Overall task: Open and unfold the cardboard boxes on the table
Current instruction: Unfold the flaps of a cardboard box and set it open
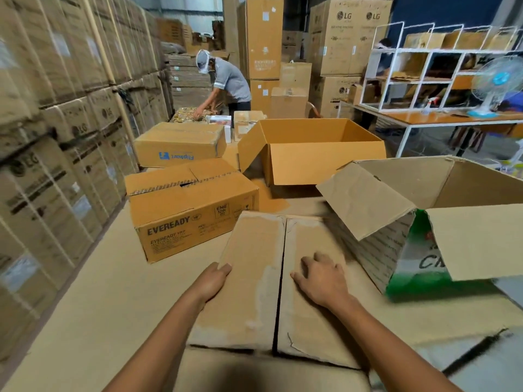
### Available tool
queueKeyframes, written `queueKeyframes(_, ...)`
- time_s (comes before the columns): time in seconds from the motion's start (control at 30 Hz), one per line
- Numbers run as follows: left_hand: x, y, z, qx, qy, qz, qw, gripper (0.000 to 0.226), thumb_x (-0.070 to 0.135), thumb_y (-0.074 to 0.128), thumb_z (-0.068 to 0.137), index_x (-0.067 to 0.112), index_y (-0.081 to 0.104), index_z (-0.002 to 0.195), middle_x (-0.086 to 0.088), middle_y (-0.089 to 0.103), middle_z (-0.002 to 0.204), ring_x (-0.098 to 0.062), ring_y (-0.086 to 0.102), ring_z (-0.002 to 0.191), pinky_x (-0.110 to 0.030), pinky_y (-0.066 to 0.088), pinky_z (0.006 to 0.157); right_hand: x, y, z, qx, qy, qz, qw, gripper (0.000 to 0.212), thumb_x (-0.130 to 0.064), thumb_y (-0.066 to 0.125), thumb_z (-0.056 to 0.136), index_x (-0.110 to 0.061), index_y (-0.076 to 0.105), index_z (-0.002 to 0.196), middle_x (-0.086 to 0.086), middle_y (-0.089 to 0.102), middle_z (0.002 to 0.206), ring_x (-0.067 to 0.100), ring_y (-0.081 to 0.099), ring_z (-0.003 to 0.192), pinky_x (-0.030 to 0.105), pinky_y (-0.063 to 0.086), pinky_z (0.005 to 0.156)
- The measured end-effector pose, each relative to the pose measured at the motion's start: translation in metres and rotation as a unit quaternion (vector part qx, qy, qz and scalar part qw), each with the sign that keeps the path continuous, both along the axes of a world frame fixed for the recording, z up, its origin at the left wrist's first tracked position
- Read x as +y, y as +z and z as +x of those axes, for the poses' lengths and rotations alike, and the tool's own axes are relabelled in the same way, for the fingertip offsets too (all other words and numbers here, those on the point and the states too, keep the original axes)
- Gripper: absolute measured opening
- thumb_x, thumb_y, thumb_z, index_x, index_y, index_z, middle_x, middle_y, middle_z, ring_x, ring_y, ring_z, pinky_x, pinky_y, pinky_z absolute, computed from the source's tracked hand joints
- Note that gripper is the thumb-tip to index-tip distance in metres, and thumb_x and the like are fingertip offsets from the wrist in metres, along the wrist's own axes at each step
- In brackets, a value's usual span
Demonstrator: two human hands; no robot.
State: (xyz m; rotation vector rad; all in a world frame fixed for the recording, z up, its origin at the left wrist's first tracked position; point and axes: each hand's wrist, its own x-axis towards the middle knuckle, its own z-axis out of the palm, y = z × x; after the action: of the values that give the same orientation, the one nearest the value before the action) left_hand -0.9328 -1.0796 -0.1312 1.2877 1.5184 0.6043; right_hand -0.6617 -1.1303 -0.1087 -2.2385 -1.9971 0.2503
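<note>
A closed brown cardboard box (254,278) stands in front of me, its two top flaps meeting at a dark centre seam. My left hand (212,281) grips the box's left top edge, thumb on top. My right hand (319,275) rests on the right flap with fingers bent, fingertips near the seam. An opened box with green print (418,250) lies to the right, its flaps spread out. A closed Eveready box (192,213) sits to the left, a Flipkart box (181,145) behind it, and a large open box (311,148) stands at the back.
The boxes sit on a table covered with flat cardboard (99,292). Stacked LG cartons (56,123) wall the left side. A person (226,80) bends over a far table. A white shelf frame (424,66) and a fan (495,86) stand on a table at right.
</note>
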Motion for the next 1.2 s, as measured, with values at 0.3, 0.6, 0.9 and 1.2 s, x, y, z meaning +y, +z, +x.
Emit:
queueKeyframes(0.3, -0.123, 0.053, 0.022, -0.065, -0.002, 0.013, 0.998, 0.035, 0.038, 0.035, 0.107, 0.018, 0.062, 0.119, -0.002, 0.071, 0.106, -0.016, 0.068, 0.094, -0.028, 0.051, 0.073, -0.065, 0.048, -0.06, 0.504, -0.012, 0.087, 0.859, 0.019, -0.023, 0.058, 0.097, -0.014, 0.074, 0.093, 0.0, 0.074, 0.09, 0.023, 0.069, 0.092, 0.027, 0.051, 0.076)
queueKeyframes(0.6, -0.108, 0.153, -0.053, -0.07, 0.062, 0.103, 0.99, 0.033, 0.04, 0.057, 0.095, 0.016, 0.065, 0.116, -0.008, 0.071, 0.112, -0.025, 0.066, 0.103, -0.042, 0.052, 0.093, -0.115, 0.081, -0.191, 0.452, 0.18, 0.003, 0.874, 0.046, -0.011, 0.058, 0.091, -0.014, 0.06, 0.137, 0.002, 0.061, 0.138, 0.017, 0.054, 0.126, 0.02, 0.036, 0.104)
queueKeyframes(0.9, -0.105, 0.034, -0.133, 0.14, 0.025, 0.047, 0.989, 0.038, 0.001, 0.051, 0.083, 0.017, 0.061, 0.116, -0.015, 0.068, 0.115, -0.031, 0.064, 0.102, -0.035, 0.054, 0.086, -0.123, 0.006, -0.244, 0.077, 0.154, -0.08, 0.982, 0.054, -0.036, 0.048, 0.095, -0.019, 0.043, 0.146, 0.013, 0.016, 0.164, 0.038, 0.001, 0.153, 0.061, 0.023, 0.115)
queueKeyframes(1.2, -0.083, 0.037, -0.04, 0.152, -0.033, 0.185, 0.97, 0.046, 0.036, 0.055, 0.096, 0.013, 0.052, 0.135, -0.011, 0.06, 0.133, -0.03, 0.057, 0.12, -0.038, 0.046, 0.099, -0.125, 0.032, -0.177, 0.145, -0.03, 0.129, 0.981, 0.041, -0.011, 0.054, 0.092, -0.018, 0.06, 0.132, 0.003, 0.057, 0.134, 0.023, 0.052, 0.126, 0.038, 0.042, 0.108)
